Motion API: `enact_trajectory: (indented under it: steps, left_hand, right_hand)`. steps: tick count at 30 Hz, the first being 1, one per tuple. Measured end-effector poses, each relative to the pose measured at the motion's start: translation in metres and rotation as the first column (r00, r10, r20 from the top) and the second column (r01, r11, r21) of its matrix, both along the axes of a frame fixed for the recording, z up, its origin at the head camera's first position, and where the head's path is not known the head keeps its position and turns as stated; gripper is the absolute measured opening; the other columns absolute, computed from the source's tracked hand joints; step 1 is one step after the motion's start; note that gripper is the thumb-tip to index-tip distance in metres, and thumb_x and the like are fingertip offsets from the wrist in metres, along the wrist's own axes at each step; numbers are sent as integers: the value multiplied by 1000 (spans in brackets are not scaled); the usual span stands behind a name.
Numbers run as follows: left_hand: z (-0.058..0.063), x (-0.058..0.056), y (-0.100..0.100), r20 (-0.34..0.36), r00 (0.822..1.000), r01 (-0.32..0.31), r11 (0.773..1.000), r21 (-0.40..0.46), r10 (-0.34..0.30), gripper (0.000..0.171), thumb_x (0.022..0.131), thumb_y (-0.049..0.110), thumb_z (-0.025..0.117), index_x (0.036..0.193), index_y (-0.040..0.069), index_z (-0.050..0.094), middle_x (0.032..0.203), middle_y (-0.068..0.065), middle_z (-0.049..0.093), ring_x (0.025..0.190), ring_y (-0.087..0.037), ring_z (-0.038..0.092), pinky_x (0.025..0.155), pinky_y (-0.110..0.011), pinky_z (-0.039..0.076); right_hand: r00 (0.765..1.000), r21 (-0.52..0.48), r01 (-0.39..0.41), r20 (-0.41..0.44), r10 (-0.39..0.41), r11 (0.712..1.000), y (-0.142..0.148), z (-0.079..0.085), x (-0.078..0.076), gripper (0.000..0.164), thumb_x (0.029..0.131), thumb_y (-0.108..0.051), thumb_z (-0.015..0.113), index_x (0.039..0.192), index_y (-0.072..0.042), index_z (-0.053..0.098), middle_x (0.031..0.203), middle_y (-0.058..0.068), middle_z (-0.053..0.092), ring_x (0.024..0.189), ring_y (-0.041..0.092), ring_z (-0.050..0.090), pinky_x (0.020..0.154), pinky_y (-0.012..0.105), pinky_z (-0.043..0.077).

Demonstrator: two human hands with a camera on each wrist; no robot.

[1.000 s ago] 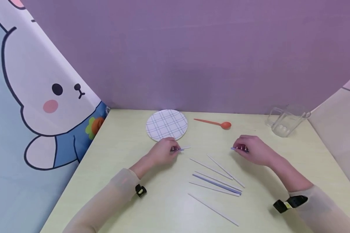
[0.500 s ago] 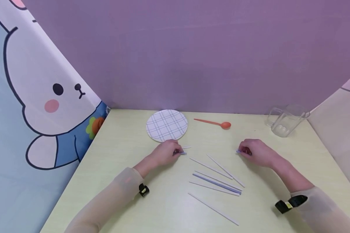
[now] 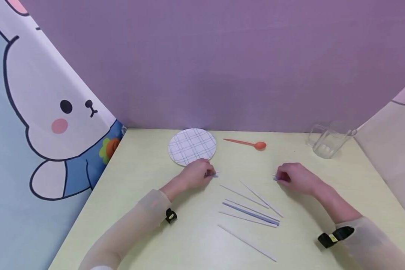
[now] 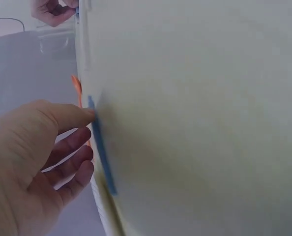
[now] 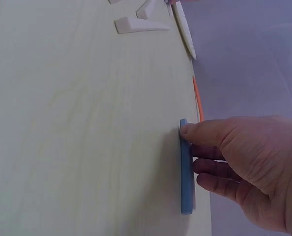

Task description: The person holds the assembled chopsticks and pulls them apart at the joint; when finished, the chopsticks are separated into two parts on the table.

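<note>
Near the plate, my left hand (image 3: 197, 174) pinches a blue stick (image 4: 102, 147) between thumb and fingers, low over the table. A white stick tip shows beside it in the head view; whether the hand holds that too, I cannot tell. To the right, my right hand (image 3: 297, 178) pinches another blue stick (image 5: 186, 172), its thumb pressed near one end. Between and in front of the hands lie several thin white sticks (image 3: 246, 243) and one blue-purple stick (image 3: 251, 214), roughly side by side, with two white ones crossing at their ends.
A round white plate (image 3: 191, 146) with a blue grid stands behind the left hand. An orange spoon (image 3: 260, 146) lies at the back middle of the table (image 3: 148, 150). A clear jug (image 3: 324, 148) stands at the back right. A purple wall (image 3: 222, 75) bounds the rear.
My left hand has shifted a little to the right with its stick. The right hand has moved slightly right and nearer, still holding its stick. The loose sticks have stayed put.
</note>
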State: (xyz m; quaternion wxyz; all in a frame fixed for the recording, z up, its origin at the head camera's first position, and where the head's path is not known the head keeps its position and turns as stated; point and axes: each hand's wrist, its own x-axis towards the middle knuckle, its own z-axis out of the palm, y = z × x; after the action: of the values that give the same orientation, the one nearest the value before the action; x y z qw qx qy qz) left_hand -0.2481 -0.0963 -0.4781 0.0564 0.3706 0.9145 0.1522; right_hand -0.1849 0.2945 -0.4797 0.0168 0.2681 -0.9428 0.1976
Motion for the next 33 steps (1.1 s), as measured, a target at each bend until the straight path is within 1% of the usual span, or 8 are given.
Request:
enact_trajectory:
  steps: [4,8,13,16,19,22,26,33]
  left_hand:
    - [10,2,19,5,999,42,999,-7,-42,15,97,14,77,111,14,81,106,1,75,97,-14,67,88,-30,58]
    - [17,3,46,-27,991,127,991,-43,-128,16,99,17,75,113,17,81,107,2,74,100,-13,67,90,-28,57]
    - [17,7,80,-52,966,250,965,-84,-255,20,99,13,72,116,19,81,107,3,75,105,-12,67,96,-25,55]
    - [14,11,95,-44,952,295,948,-117,-302,23,99,11,70,117,20,82,108,4,75,108,-12,67,98,-23,54]
    - [9,14,103,-20,950,304,940,-152,-311,24,97,12,71,117,21,82,110,5,76,109,-11,68,97,-22,54]
    - [5,16,107,-26,956,284,943,-171,-293,22,97,14,72,113,24,83,109,8,77,108,-10,69,93,-20,55]
    - [2,18,109,-59,961,257,952,-164,-270,17,97,15,74,106,25,85,105,10,78,104,-8,71,89,-19,56]
    - [0,19,104,-49,972,221,962,-162,-231,13,99,13,72,99,21,82,99,7,75,100,-11,68,84,-22,56]
  right_hand:
    - [1000,-13,-22,4,22,1000,-6,3,3,26,87,-2,83,82,-22,67,77,-14,57,72,-1,49,66,23,48]
    - [995,-24,-67,73,69,997,-17,5,8,30,88,-5,82,78,-26,63,73,-17,52,70,-1,47,65,21,44]
    - [965,-44,-175,193,180,984,-30,9,16,29,87,-13,85,76,-26,62,70,-17,51,68,-3,46,65,20,43]
    - [938,-55,-232,251,238,971,-36,11,19,28,85,-15,86,75,-24,61,68,-17,49,66,-4,44,65,20,42]
    - [922,-55,-265,278,269,963,-42,12,20,29,84,-19,88,75,-23,61,67,-16,48,64,-5,41,64,19,40]
    - [920,-53,-275,276,279,960,-45,11,20,30,85,-19,87,74,-24,60,67,-16,48,63,-5,41,64,18,40]
    - [923,-35,-279,264,278,960,-47,11,20,29,88,-17,84,74,-25,59,67,-16,48,63,-6,42,65,18,41]
    - [943,10,-250,231,241,968,-48,9,17,28,90,-13,80,76,-25,58,67,-15,48,63,-4,42,64,19,41]
